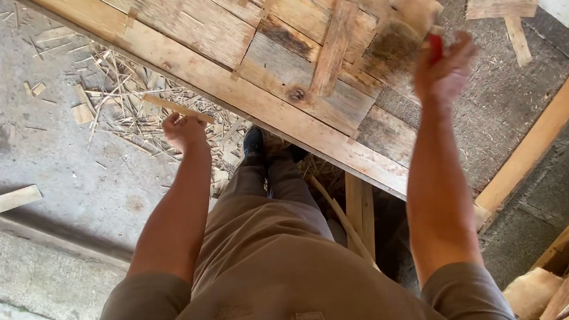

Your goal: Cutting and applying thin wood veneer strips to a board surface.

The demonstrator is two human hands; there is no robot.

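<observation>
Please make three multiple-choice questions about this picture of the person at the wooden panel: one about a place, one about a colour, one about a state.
1. Where is the thin wooden strip?
A. in the left hand
B. on top of the wooden panel
C. leaning on the plank pile

2. What colour is the object in the right hand?
A. blue
B. red
C. yellow

3. How is the right hand?
A. flat and open on the panel
B. hanging beside the leg
C. raised, fingers closed on the object

Answers:
1 A, the fingers close around the strip above the splinter litter.
2 B, red shows between the fingers.
3 C, the hand is up over the panel's edge.
</observation>
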